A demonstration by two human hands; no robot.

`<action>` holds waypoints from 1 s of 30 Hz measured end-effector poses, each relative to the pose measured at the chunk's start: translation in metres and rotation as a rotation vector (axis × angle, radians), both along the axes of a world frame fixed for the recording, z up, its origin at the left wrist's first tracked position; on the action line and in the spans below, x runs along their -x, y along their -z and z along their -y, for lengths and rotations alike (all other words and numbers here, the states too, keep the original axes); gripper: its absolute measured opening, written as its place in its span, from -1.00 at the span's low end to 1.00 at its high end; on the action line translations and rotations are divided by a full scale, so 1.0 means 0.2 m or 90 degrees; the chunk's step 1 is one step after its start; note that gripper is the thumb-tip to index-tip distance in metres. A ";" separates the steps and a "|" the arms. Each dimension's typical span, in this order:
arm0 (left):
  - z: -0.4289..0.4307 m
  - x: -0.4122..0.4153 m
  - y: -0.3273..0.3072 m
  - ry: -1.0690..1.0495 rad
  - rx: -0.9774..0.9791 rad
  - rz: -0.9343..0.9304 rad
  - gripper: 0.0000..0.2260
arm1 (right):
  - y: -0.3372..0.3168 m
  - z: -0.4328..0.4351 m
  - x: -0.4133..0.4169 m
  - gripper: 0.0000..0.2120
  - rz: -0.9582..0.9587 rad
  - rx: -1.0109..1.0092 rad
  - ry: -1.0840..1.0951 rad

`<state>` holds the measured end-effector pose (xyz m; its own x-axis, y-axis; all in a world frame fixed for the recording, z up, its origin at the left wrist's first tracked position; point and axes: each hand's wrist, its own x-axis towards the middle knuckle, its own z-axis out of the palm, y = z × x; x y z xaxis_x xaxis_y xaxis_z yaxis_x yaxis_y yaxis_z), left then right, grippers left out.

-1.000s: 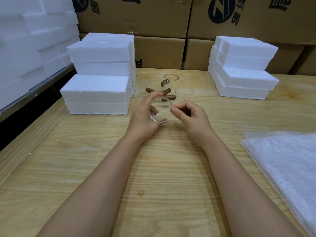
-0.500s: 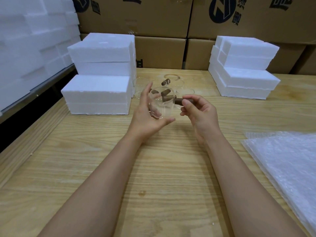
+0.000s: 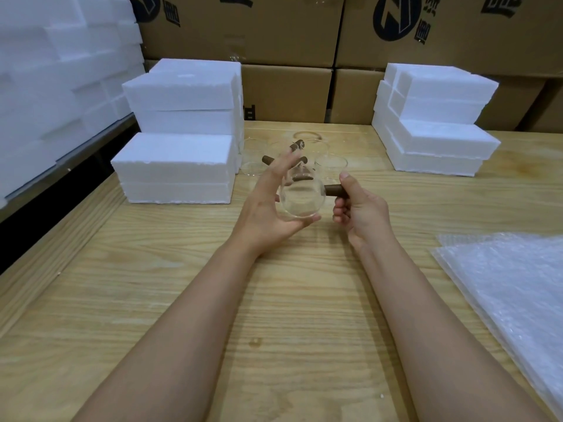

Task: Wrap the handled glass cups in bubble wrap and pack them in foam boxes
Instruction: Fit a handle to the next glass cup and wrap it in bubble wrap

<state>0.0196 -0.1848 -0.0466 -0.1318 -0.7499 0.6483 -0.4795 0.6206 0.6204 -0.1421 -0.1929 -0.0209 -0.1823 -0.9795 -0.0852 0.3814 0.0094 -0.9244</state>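
A clear glass cup (image 3: 301, 197) with a brown wooden handle (image 3: 333, 190) is lifted above the wooden table (image 3: 182, 300). My right hand (image 3: 359, 211) grips that handle. My left hand (image 3: 271, 205) cradles the glass body, thumb under it and fingers spread along its far side. Behind them, several more handled glass cups (image 3: 330, 166) stand on the table. Bubble wrap sheets (image 3: 518, 293) lie in a pile at the right. White foam boxes are stacked at the left (image 3: 176, 166) and at the back right (image 3: 435, 141).
Cardboard cartons (image 3: 286, 92) line the back of the table. More white foam blocks (image 3: 54, 95) are piled on a shelf at the far left, past the table's left edge.
The cup has been lifted slightly and turned, its handle now pointing right. My right hand moved from the rim onto the handle, and my left hand's fingers have spread around the glass.
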 end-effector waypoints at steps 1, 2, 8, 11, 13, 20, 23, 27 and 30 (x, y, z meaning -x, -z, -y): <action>0.00 0.00 0.00 0.006 -0.013 0.000 -0.21 | 0.00 0.00 0.00 -0.68 -0.023 -0.011 0.007; 0.00 0.00 0.00 0.003 -0.025 -0.001 -0.27 | 0.01 0.00 0.00 -0.69 -0.053 -0.018 0.017; 0.00 0.01 -0.01 -0.036 -0.035 -0.024 -0.31 | 0.03 -0.03 -0.09 -0.78 -0.210 0.104 0.111; 0.00 0.01 -0.01 -0.034 -0.027 -0.030 -0.34 | 0.04 -0.05 -0.14 -0.67 -0.226 0.160 0.085; 0.00 0.02 -0.01 -0.023 -0.012 -0.021 -0.36 | 0.05 -0.04 -0.15 -0.63 -0.249 0.144 0.082; -0.01 0.03 0.01 -0.012 0.037 0.037 -0.41 | 0.05 -0.03 -0.15 -0.60 -0.314 0.067 0.050; -0.01 0.03 0.01 -0.009 0.023 0.033 -0.41 | 0.04 -0.04 -0.14 -0.56 -0.334 0.076 0.006; -0.02 0.03 0.00 -0.020 0.016 0.022 -0.38 | 0.04 -0.07 -0.13 -0.45 -0.408 0.123 -0.010; -0.02 0.03 -0.01 -0.033 0.008 0.019 -0.39 | 0.05 -0.08 -0.13 -0.40 -0.484 0.175 -0.030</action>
<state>0.0135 -0.1799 -0.0447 -0.1126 -0.7477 0.6545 -0.5288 0.6027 0.5976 -0.1170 -0.1772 -0.0304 -0.0513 -0.9557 0.2898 -0.3470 -0.2550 -0.9025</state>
